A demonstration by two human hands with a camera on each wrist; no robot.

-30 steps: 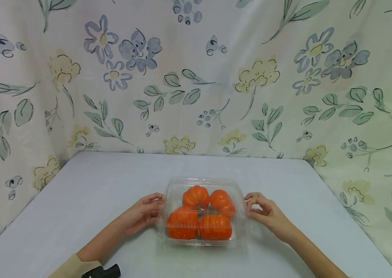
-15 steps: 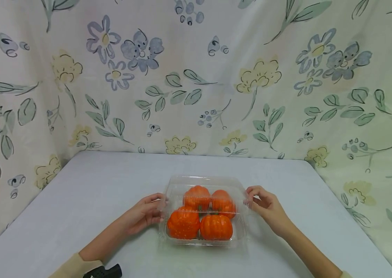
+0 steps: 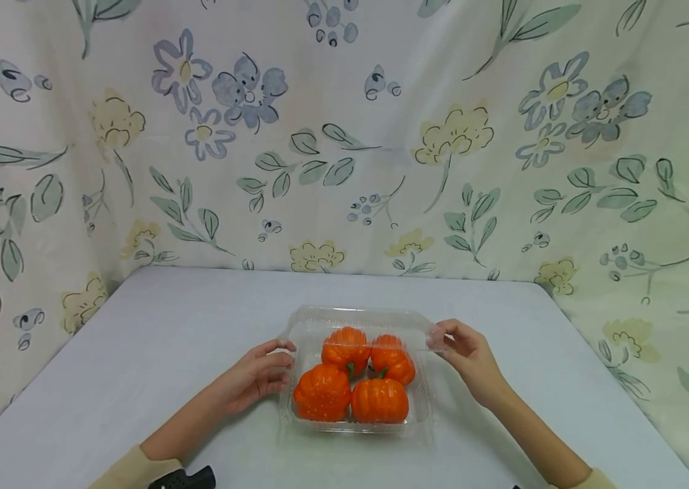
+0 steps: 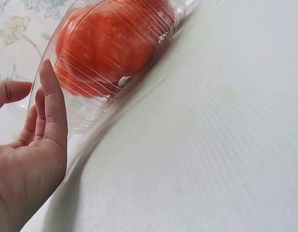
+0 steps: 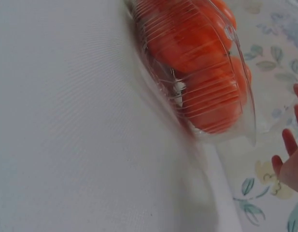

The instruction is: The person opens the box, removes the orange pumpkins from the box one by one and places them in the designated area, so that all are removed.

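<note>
A clear plastic clamshell box (image 3: 423,407) stands on the white table, holding several small orange pumpkins (image 3: 379,401). Its hinged lid (image 3: 356,318) is tilted up and back, with its front edge above the rear pumpkins. At the lid's right corner, my right hand (image 3: 466,360) pinches the plastic. My left hand (image 3: 255,378) is at the box's left side, its fingers nearly straight and touching the rim. In the left wrist view, the thumb is apart from the fingers (image 4: 54,106). The right wrist view catches only part of the right hand (image 5: 291,159).
The white table (image 3: 197,299) extends around the box on all sides. Behind and beside it hangs a floral curtain (image 3: 344,204). A black wrist device (image 3: 185,479) sits at the left sleeve.
The right hand has risen and moved back, swinging the lid's front edge up and away from the front pumpkins. The left hand has stayed almost still; the box and pumpkins have not moved.
</note>
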